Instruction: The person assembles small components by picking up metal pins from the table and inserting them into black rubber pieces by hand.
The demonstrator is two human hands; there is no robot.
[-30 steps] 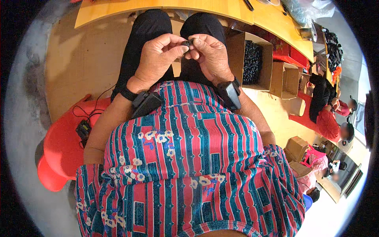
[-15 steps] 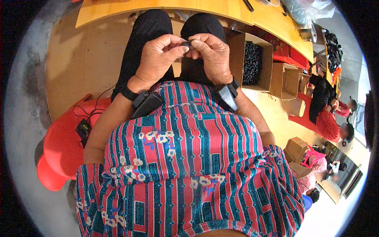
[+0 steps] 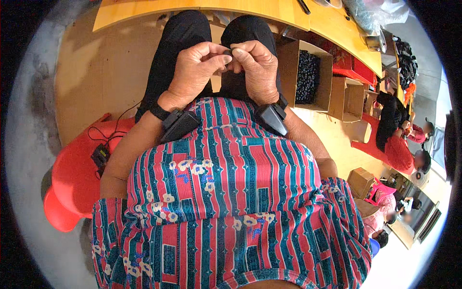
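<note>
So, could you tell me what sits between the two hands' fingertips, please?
In the head view, a small dark piece is pinched between the left hand and right hand; its kind is unclear.

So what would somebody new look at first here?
Probably the two hands meeting over the lap: the left hand and right hand pinch a tiny dark part between their fingertips. Next, the bright striped shirt filling the middle, and the box of small dark pieces to the right.

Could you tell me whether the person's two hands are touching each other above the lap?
Touching: the head view shows the left hand and right hand meeting fingertip to fingertip around a small dark piece.
</note>
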